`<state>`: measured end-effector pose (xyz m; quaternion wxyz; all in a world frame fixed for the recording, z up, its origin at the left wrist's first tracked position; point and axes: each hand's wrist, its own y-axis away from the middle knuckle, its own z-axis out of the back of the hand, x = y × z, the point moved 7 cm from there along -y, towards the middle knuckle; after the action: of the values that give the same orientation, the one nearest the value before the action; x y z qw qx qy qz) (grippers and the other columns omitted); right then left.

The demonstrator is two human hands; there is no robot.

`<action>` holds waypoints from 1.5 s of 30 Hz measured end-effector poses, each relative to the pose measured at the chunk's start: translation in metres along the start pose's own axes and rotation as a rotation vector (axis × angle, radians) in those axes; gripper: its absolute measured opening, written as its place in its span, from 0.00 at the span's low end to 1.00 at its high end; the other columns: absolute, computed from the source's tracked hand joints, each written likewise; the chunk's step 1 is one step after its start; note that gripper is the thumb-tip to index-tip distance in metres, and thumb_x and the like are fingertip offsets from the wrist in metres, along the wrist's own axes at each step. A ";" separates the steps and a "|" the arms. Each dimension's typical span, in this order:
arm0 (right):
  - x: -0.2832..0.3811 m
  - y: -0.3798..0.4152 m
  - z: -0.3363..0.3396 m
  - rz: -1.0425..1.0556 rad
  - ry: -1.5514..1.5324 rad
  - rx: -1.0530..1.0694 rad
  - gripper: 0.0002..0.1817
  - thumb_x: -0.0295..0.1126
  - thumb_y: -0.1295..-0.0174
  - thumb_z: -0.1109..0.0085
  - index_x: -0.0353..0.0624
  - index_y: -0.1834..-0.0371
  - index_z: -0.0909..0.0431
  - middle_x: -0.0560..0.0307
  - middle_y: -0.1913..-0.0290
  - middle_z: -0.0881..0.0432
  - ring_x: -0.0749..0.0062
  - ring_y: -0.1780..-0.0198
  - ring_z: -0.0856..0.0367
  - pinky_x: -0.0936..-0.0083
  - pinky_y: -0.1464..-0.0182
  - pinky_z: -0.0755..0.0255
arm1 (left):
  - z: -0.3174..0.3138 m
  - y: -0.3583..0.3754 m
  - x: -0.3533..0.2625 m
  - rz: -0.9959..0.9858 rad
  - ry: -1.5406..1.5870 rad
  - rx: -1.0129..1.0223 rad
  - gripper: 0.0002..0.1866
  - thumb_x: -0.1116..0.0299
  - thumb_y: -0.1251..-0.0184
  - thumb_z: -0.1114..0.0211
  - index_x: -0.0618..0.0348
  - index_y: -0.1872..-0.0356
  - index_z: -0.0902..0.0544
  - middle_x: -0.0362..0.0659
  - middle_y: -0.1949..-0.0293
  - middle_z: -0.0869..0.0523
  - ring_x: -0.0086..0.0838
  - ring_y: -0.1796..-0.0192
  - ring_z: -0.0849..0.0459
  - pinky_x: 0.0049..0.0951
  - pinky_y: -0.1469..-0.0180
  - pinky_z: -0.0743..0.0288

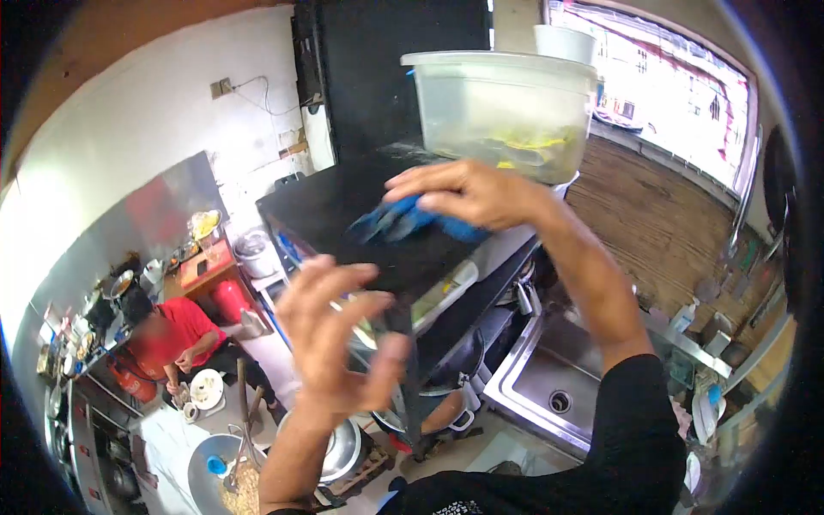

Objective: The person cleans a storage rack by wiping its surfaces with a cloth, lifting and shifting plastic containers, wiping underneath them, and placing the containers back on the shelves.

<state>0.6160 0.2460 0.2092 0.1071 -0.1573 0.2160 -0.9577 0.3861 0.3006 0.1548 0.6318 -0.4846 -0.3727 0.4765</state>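
My right hand [463, 193] rests over a blue cloth [408, 221] on the black top [318, 202] of a tall shelf unit, its fingers bent over the cloth. In front of the shelf's near edge, my left hand [335, 339] is raised with fingers spread and nothing in it. Behind my right hand stands a large translucent plastic tub [502, 103] with a lid and something yellow inside. Part of the cloth is hidden under my right palm.
A steel sink [558, 378] lies below at the right. At the lower left, a person in red [184, 330] works near a plate [207, 389]. A large pan [202, 455] of food and a steel bowl [343, 451] sit low down. A window is at the upper right.
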 end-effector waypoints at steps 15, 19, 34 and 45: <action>-0.011 -0.088 -0.041 -0.183 0.162 0.243 0.18 0.38 0.22 0.53 0.44 0.35 0.29 0.41 0.26 0.37 0.50 0.20 0.45 0.58 0.20 0.53 | -0.050 0.024 0.018 -0.084 0.339 -0.090 0.16 0.66 0.37 0.37 0.53 0.49 0.16 0.44 0.43 0.17 0.36 0.38 0.22 0.48 0.25 0.40; -0.154 -0.113 -0.019 -0.416 0.450 0.219 0.18 0.37 0.22 0.57 0.49 0.32 0.34 0.37 0.27 0.39 0.42 0.18 0.53 0.53 0.18 0.58 | -0.046 0.024 0.022 -0.113 0.368 -0.109 0.14 0.63 0.33 0.42 0.52 0.49 0.17 0.44 0.43 0.17 0.34 0.38 0.21 0.42 0.28 0.34; 0.009 -0.181 -0.100 -0.099 0.064 0.213 0.20 0.37 0.27 0.47 0.38 0.37 0.27 0.46 0.36 0.28 0.55 0.29 0.32 0.62 0.26 0.43 | -0.050 0.028 0.025 -0.148 0.454 -0.163 0.18 0.60 0.34 0.45 0.55 0.47 0.19 0.47 0.44 0.17 0.35 0.37 0.22 0.41 0.24 0.42; -0.021 -0.252 -0.127 -0.007 0.134 0.168 0.12 0.33 0.37 0.35 0.41 0.52 0.17 0.47 0.39 0.22 0.57 0.32 0.27 0.61 0.31 0.35 | -0.049 0.027 0.020 -0.096 0.411 -0.180 0.17 0.60 0.36 0.44 0.56 0.50 0.19 0.47 0.46 0.17 0.36 0.38 0.22 0.42 0.24 0.41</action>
<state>0.5568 0.5230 0.2076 0.1019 -0.0839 0.1411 -0.9812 0.4306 0.3095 0.1165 0.6706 -0.6076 -0.2998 0.3021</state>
